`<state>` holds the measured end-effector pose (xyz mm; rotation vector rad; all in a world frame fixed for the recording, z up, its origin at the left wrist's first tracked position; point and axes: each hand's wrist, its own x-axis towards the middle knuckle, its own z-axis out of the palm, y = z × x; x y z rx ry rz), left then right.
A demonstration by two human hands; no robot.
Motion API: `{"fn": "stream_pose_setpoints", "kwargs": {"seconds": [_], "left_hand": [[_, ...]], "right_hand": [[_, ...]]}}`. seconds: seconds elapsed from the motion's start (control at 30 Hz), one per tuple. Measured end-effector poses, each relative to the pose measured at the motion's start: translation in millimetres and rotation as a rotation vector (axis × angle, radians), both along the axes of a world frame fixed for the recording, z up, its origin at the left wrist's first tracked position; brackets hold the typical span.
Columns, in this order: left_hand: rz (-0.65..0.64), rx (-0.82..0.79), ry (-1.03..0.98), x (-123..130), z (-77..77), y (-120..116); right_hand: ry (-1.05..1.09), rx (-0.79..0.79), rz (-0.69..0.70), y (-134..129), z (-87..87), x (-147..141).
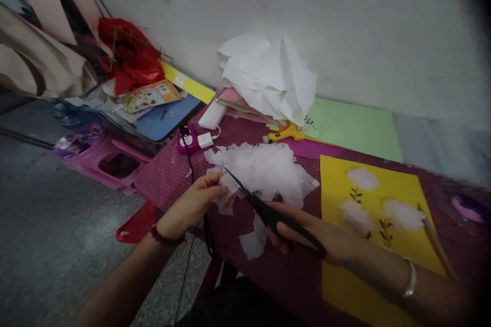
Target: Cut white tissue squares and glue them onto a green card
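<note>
Between the fingers and thumb of my left hand (199, 202) is a small piece of white paper (229, 185). My right hand (303, 227) grips black-handled scissors (264, 209), whose blades point up and left and meet the edge of that paper. Just behind, a heap of thin white paper pieces (264, 168) covers the middle of the table. One loose white piece (253, 239) lies below the scissors. To the right of my right hand rests a yellow sheet (333, 184) with white fluffy flowers (362, 179) and dark leafy stems; my forearm covers part of it.
Crumpled white sheets (268, 76) lean on the wall, near a yellow glue gun (287, 133) and a green sheet (356, 127). A purple power socket (186, 140) with a black cable stands at left. A pink stool (99, 156) stands beside the table (161, 179).
</note>
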<state>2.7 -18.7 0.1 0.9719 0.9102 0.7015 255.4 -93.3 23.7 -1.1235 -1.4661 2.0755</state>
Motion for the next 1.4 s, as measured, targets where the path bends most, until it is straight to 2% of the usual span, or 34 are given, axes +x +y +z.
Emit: {"fn": "stream_pose_setpoints", "kwargs": {"seconds": [0.37, 0.53, 0.8, 1.0, 1.2, 1.3, 1.4], "left_hand": [[0.0, 0.022, -0.018, 7, 7.6, 2], [-0.012, 0.019, -0.04, 9, 5.6, 5], [0.047, -0.081, -0.007, -9, 4.7, 9], [0.157, -0.03, 0.018, -14, 4.5, 11], [0.278, -0.029, -0.112, -3, 11.5, 19], [0.28, -0.044, -0.126, 4, 10.9, 20], [0.215, -0.044, -0.045, 8, 6.3, 18]], "right_hand": [[0.021, 0.025, 0.001, 0, 1.2, -1], [0.008, 0.036, -0.024, -1, -4.3, 0], [0.037, 0.023, -0.136, 3, -11.8, 1], [0.121, 0.052, -0.079, 2, -17.2, 5], [0.068, 0.052, -0.05, 1, -16.3, 10], [0.023, 0.069, 0.001, 3, -10.8, 11], [0.004, 0.072, 0.025, 5, -7.6, 10]]}}
